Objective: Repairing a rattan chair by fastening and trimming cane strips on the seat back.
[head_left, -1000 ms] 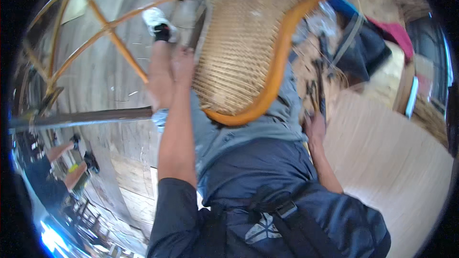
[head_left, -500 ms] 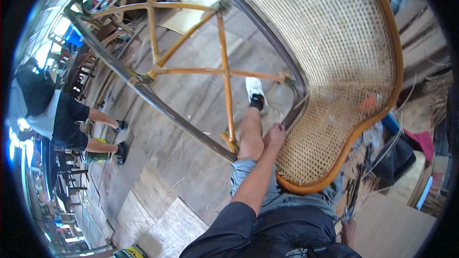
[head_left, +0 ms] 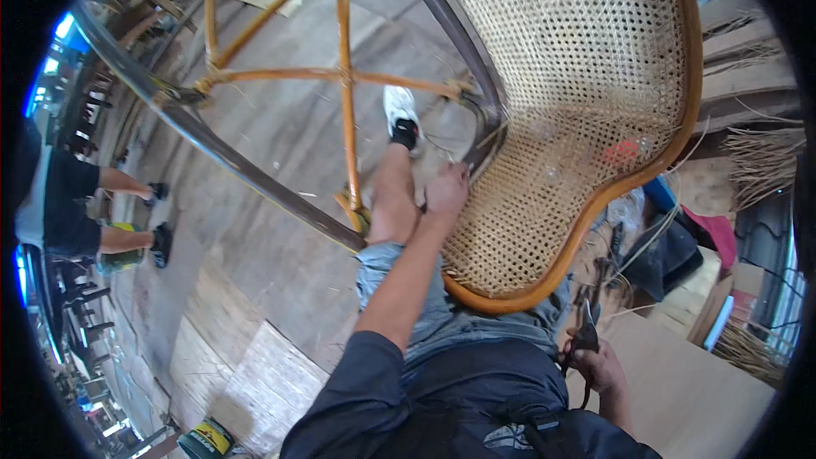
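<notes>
A rattan chair lies tipped in front of me, its woven cane seat and back (head_left: 552, 153) facing up and edged by an orange-brown rim (head_left: 633, 187). My left hand (head_left: 447, 190) is closed at the dark frame rail (head_left: 486, 132) beside the cane's left edge; its fingertips are partly hidden. Low on the right, my right hand (head_left: 602, 369) grips dark-handled pruning shears (head_left: 584, 337), their blades pointing up and away from the cane. Orange-brown rattan braces (head_left: 346, 93) cross between the dark rails on the left. The cane's lower end rests over my lap.
Another person (head_left: 68, 195) stands at the far left beside a green and yellow container (head_left: 121, 246). A bucket (head_left: 206, 439) stands at the lower left. To the right are a board (head_left: 671, 374), a dark bin (head_left: 667, 259), a pink cloth (head_left: 712, 234) and bundled cane strands (head_left: 761, 166).
My right hand has come up into fuller view, lifting the shears beside my lap. The view has shifted, so the chair appears further left and higher. My left hand stays at the rail.
</notes>
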Motion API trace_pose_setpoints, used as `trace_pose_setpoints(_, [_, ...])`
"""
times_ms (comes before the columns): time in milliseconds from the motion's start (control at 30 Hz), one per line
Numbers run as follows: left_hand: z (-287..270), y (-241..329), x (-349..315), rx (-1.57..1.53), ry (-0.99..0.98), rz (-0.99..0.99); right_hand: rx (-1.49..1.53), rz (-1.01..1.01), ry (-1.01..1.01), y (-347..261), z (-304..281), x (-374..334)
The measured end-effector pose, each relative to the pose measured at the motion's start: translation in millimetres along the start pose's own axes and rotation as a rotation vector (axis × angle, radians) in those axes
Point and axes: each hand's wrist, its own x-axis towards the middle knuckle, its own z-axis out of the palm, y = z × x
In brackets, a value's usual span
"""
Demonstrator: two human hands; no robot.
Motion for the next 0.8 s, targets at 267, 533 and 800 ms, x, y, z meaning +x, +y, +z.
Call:
trace_pose_setpoints(267, [13,23,47,0.006,-0.001,0.059,-0.58,-0.061,0.134,-135,91,102])
trace_pose_setpoints(533, [41,13,58,-0.174,0.01,0.011,-1.181,0.152,0.163,-192,132,259])
trace_pose_setpoints(800, [47,11,55,-0.179,-0.049,0.027,-1.314,0.238,0.086,-200,126,320])
